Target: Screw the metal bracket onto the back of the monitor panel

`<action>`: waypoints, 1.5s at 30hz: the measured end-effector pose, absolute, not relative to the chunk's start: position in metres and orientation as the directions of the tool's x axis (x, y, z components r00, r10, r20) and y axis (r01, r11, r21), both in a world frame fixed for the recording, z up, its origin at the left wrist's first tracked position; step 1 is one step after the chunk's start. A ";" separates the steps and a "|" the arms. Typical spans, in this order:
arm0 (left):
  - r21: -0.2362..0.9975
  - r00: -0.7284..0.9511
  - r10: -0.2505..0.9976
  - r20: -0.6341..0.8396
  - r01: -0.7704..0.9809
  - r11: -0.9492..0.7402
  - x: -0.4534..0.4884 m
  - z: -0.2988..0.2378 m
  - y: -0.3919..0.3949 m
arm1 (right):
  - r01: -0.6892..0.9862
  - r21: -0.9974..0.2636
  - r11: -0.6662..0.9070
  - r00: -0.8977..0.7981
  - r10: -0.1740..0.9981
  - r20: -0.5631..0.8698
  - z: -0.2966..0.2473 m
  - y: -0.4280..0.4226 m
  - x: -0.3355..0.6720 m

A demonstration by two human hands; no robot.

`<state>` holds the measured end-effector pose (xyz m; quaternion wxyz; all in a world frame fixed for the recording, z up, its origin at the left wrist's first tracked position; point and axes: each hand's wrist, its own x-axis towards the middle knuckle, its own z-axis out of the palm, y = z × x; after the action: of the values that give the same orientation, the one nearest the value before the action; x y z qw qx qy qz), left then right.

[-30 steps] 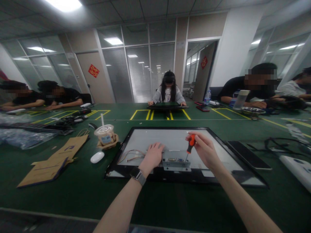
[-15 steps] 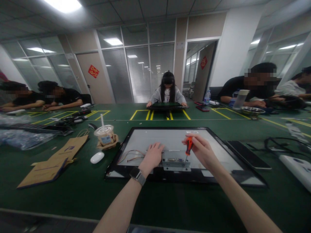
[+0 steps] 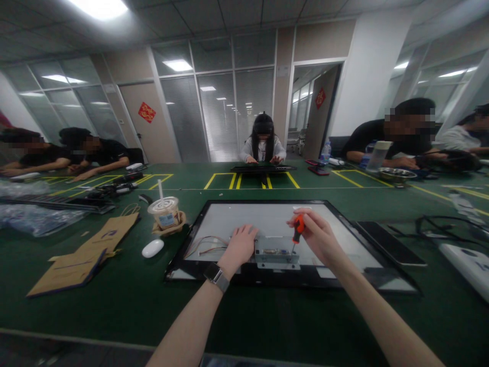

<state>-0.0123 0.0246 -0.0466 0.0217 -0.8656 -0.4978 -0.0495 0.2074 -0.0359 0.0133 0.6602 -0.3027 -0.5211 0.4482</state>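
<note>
A black-framed monitor panel (image 3: 214, 214) lies back side up on the green table before me. A small metal bracket box (image 3: 275, 253) sits on its near middle, with thin wires (image 3: 206, 244) running off to the left. My left hand (image 3: 240, 247) rests flat on the panel against the left side of the bracket, fingers stretched out. My right hand (image 3: 319, 237) is closed round an orange-handled screwdriver (image 3: 297, 230), held upright with its tip down on the bracket's right end.
Left of the panel are a lidded drink cup (image 3: 165, 212), a white mouse (image 3: 153, 247) and brown paper bags (image 3: 82, 252). A dark slab (image 3: 389, 243), cables and a white device (image 3: 468, 262) lie at right. Other people sit round the table (image 3: 114, 306).
My right hand with the screwdriver has shifted slightly left and down and turned a little. The left hand stays put. The person opposite has drawn their hands inward.
</note>
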 end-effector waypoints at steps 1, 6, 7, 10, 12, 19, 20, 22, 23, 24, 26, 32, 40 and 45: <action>0.013 0.500 0.860 0.107 0.864 -0.504 -0.012 -0.046 0.024 | -0.294 -0.858 0.422 0.051 0.903 0.427 0.014 -0.036 0.206; 0.021 0.492 0.866 0.092 0.868 -0.496 -0.011 -0.043 0.022 | -0.291 -0.837 0.463 0.078 0.884 0.461 0.014 -0.034 0.204; 0.019 0.493 0.865 0.094 0.868 -0.497 -0.011 -0.043 0.022 | -0.276 -0.839 0.469 0.093 0.882 0.462 0.014 -0.034 0.204; 0.010 0.498 0.860 0.110 0.865 -0.502 -0.011 -0.044 0.022 | -0.246 -0.846 0.474 0.120 0.881 0.458 0.014 -0.032 0.208; 0.006 0.501 0.858 0.117 0.863 -0.505 -0.012 -0.045 0.023 | -0.241 -0.847 0.474 0.121 0.881 0.458 0.014 -0.031 0.210; 0.003 0.501 0.857 0.121 0.863 -0.505 -0.012 -0.044 0.023 | -0.208 -0.857 0.471 0.134 0.882 0.453 0.012 -0.034 0.203; 0.001 0.500 0.858 0.120 0.864 -0.503 -0.012 -0.045 0.023 | -0.191 -0.861 0.472 0.140 0.881 0.452 0.012 -0.034 0.202; 0.005 0.499 0.859 0.117 0.864 -0.503 -0.012 -0.045 0.023 | -0.158 -0.866 0.475 0.158 0.878 0.453 0.011 -0.034 0.201; 0.009 0.499 0.859 0.116 0.864 -0.503 -0.012 -0.046 0.023 | -0.146 -0.867 0.477 0.168 0.875 0.454 0.011 -0.034 0.202; 0.013 0.499 0.859 0.116 0.864 -0.503 -0.012 -0.046 0.024 | -0.136 -0.866 0.481 0.179 0.872 0.456 0.011 -0.034 0.203; 0.018 0.496 0.860 0.119 0.865 -0.502 -0.012 -0.047 0.024 | -0.132 -0.862 0.490 0.196 0.865 0.462 0.011 -0.033 0.206; -0.001 0.503 0.857 0.109 0.862 -0.506 -0.012 -0.046 0.023 | -0.263 -0.842 0.471 0.126 0.882 0.454 0.012 -0.033 0.210; 0.019 0.501 0.858 0.110 0.862 -0.506 -0.013 -0.045 0.022 | -0.380 -0.806 0.453 0.069 0.883 0.463 0.013 -0.034 0.205; 0.021 0.500 0.859 0.109 0.863 -0.505 -0.012 -0.046 0.023 | -0.363 -0.837 0.409 0.025 0.903 0.430 0.012 -0.035 0.206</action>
<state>-0.0123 0.0229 -0.0458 0.0179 -0.8659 -0.4971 -0.0525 0.2058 -0.0352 0.0119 0.6655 -0.2638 -0.5113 0.4755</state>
